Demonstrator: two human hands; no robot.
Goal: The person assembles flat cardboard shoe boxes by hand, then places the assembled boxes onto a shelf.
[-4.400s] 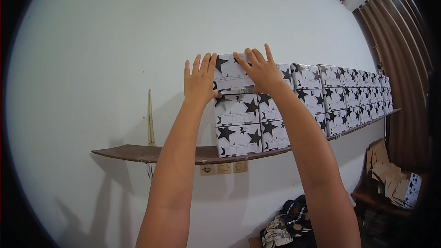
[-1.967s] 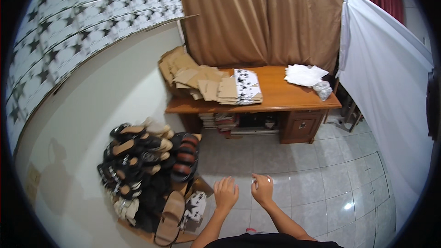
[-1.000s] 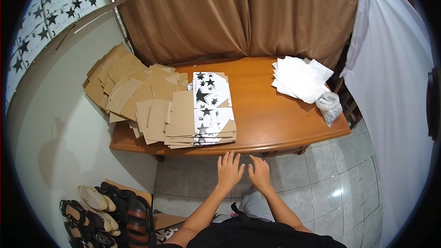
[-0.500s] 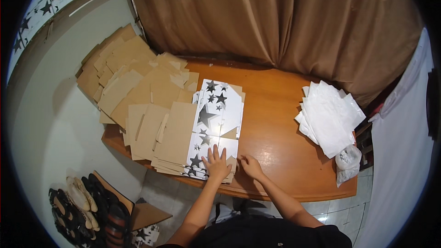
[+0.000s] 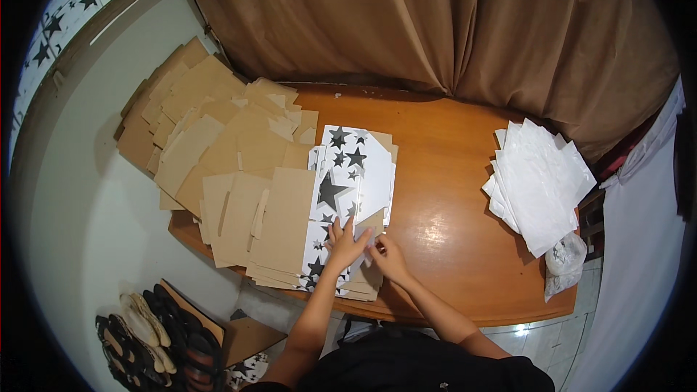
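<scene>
left hand (image 5: 347, 250) rests on flat, star-printed cardboard (image 5: 334, 174).

Before me, the polished wooden desk (image 5: 450, 247) carries overlapping brown cardboard sheets (image 5: 218, 138) on my left, a stack of flattened star-printed boxes (image 5: 330, 189) nearer my middle, and fanned white sheets (image 5: 541, 181) beside a translucent plastic bag (image 5: 565, 265) on my right.

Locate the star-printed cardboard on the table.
In the head view, the star-printed cardboard lies just left of centre, right of the plain brown cardboard, partly under the left hand.
</scene>
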